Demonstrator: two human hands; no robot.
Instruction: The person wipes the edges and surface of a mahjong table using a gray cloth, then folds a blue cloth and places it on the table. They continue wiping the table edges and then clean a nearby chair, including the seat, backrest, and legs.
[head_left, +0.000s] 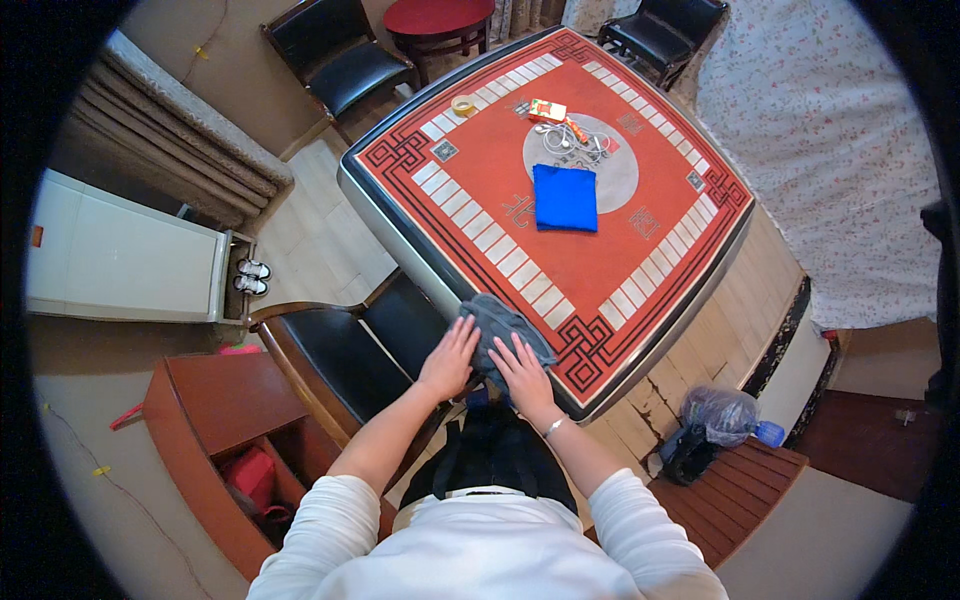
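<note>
A grey cloth (499, 330) lies bunched over the near edge of the red-topped mahjong table (517, 217). My left hand (451, 358) rests on the cloth's left side, fingers extended. On its lower right part lies my right hand (525, 375), fingers spread. Neither hand visibly grips the cloth. A folded blue cloth (565, 198) is near the table's middle. Beyond it are white wired earphones (574, 142), a small red and yellow box (547, 111) and an orange-red wrapped item (577, 130). A roll of yellowish tape (463, 105) sits near the far left edge.
A black-padded wooden chair (337, 360) touches my left side of the table. Farther off stand two black chairs (360, 71) and a round red stool (439, 16). A brown cabinet (232, 397) is at left; a slatted wooden bench (739, 495) holds a bagged plastic bottle (720, 416).
</note>
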